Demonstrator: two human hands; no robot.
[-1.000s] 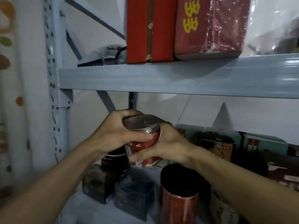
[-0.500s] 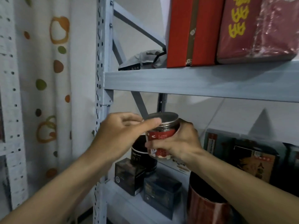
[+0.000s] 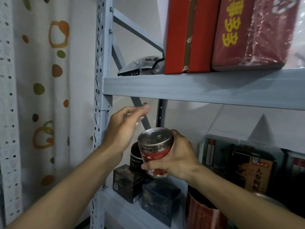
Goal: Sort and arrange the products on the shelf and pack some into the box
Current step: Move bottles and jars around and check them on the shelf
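Observation:
My right hand (image 3: 179, 161) grips a round can (image 3: 155, 146) with a red label and a bare metal pull-tab top, held tilted in front of the lower shelf. My left hand (image 3: 122, 129) is raised up and to the left of the can, just clear of it. Its curled fingers seem to pinch a clear plastic lid (image 3: 140, 120), which is blurred and hard to make out. Below the can stand a black tin (image 3: 134, 157) and two dark boxes (image 3: 127, 182).
The grey upper shelf board (image 3: 198, 86) carries two red gift boxes (image 3: 186, 35) and a small bag. A red tube (image 3: 201, 214) and dark green boxes (image 3: 214, 156) fill the lower shelf on the right. The shelf post (image 3: 100, 96) and a spotted curtain (image 3: 46, 80) are on the left.
My left hand has come off the top of the can and risen up and left; the metal pull-tab top now shows. The view has shifted left.

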